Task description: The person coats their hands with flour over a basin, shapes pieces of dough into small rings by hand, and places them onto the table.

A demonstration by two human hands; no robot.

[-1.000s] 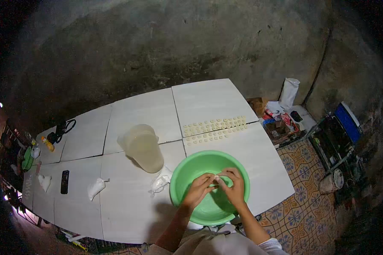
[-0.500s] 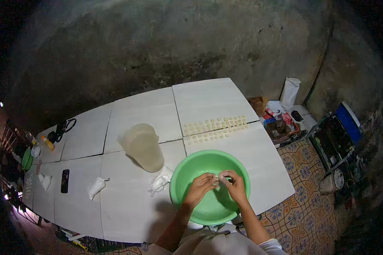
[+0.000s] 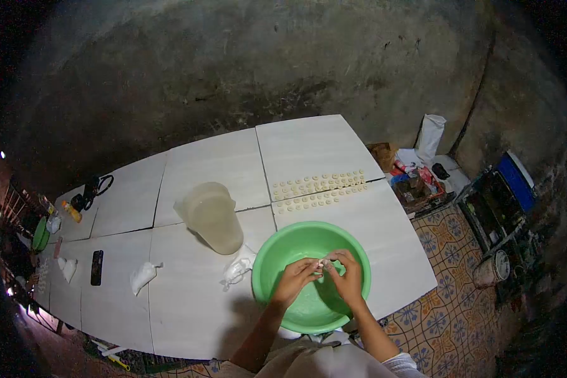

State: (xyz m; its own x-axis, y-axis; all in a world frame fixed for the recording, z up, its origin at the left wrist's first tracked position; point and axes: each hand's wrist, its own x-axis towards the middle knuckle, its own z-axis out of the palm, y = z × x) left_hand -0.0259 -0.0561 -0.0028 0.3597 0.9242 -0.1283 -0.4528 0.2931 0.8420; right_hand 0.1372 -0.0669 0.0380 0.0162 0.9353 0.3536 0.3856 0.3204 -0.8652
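Note:
Over the green basin (image 3: 268, 252), my left hand (image 3: 294, 279) and my right hand (image 3: 348, 277) meet fingertip to fingertip. Pinched between them is a small whitish piece of dough (image 3: 321, 263), partly covered by the fingers. Both hands are closed on it. Beyond the basin, several small round dough pieces (image 3: 321, 184), pale and dimpled, lie in rows on the white table (image 3: 384, 246). The hands hide part of the basin's inside.
Left of the basin stand a cloudy plastic pitcher (image 3: 213, 217) and a knotted bag of white powder (image 3: 238, 269). Farther left lie another white bag (image 3: 146, 277), a phone (image 3: 97, 268) and an orange bottle (image 3: 71, 211). A wall (image 3: 201, 82) rises behind the table.
The fingers of both hands have shifted slightly around the dough piece, with the right fingers now closer over it. The basin and the rows of dough pieces stay put.

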